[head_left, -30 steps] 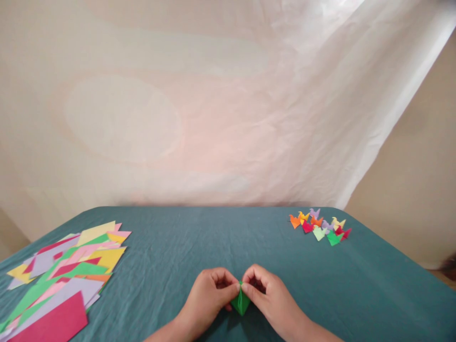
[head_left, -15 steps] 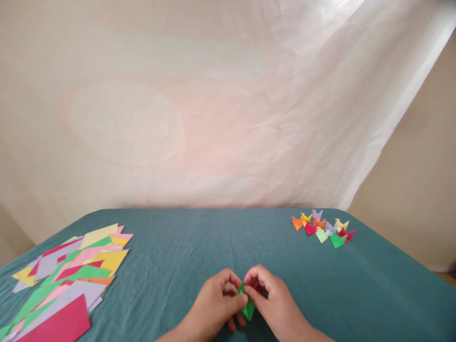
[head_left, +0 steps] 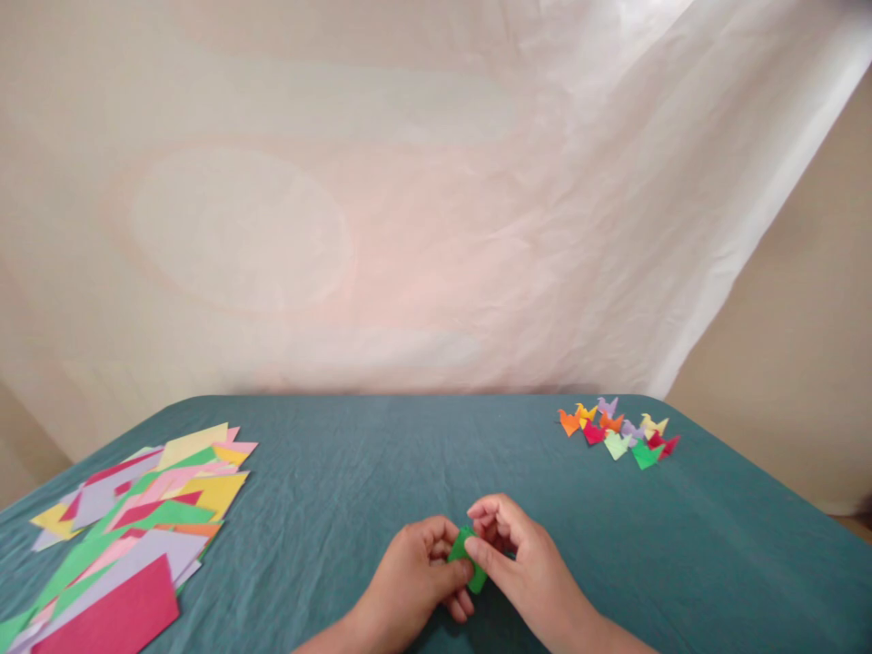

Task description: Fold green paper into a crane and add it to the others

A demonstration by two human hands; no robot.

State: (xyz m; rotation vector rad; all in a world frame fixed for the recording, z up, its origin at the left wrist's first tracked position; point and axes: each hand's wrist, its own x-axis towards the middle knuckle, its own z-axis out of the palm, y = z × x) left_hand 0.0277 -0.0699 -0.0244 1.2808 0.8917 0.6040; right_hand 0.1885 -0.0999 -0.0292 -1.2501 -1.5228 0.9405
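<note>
A small folded piece of green paper (head_left: 466,559) is pinched between both hands just above the teal tablecloth (head_left: 341,490), near the front edge. My left hand (head_left: 415,577) grips its left side with thumb and curled fingers. My right hand (head_left: 521,563) holds its right side, fingers bent over the top. Most of the paper is hidden by the fingers; only a narrow green strip shows.
A loose spread of coloured paper sheets (head_left: 129,527) lies at the front left of the table. A cluster of several small folded paper figures (head_left: 619,431) sits at the back right. A pale cloth backdrop (head_left: 409,200) hangs behind the table.
The green piece showed as a pointed triangle hanging below the fingertips; now it is turned and tucked tighter between both hands. Both hands shifted slightly right.
</note>
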